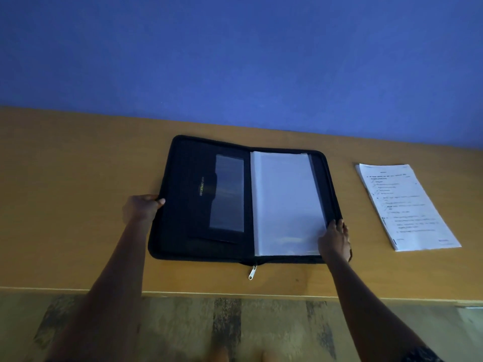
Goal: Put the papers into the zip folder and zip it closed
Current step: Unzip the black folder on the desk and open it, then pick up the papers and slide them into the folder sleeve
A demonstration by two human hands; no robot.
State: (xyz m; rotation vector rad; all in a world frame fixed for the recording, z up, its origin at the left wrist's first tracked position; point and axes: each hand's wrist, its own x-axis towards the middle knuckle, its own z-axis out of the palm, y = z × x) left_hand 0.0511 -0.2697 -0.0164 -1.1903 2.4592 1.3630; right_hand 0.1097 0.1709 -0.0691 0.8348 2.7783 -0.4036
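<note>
1. Nearest the lens: patterned floor (183, 327) along the bottom edge, two bare forearms reaching up over it to the wooden table (65, 205).
2. Far left: bare table surface, blue wall (235, 48) behind.
3. Left hand (141, 209) at the outer left edge of the zip folder (183, 231), fingers curled over the rim, thumb tip on the inner black lining; gripping that edge.
4. Zip folder lying open and flat on the table, centred, spine running away from the viewer.
5. Left half of the folder: black inner panel with a dark pocket (206, 205) bearing small gold lettering, too blurred to read in full, and a clear plastic window (227, 194) just right of it.
6. Silver zip pull (252, 272) hanging off the near edge at the spine, resting on the table.
7. Right half of the folder: clear plastic sleeves (285, 202) filling it, looking pale and blank.
8. Right hand (335, 241) at the near right corner of the folder, fingers spread over the zip edge and the sleeve corner, pressing down flat rather than closed around anything.
9. Far right: papers (406, 207), a printed stack, lying flat on the table well apart from the folder, untouched by either hand, not yet inside.
</note>
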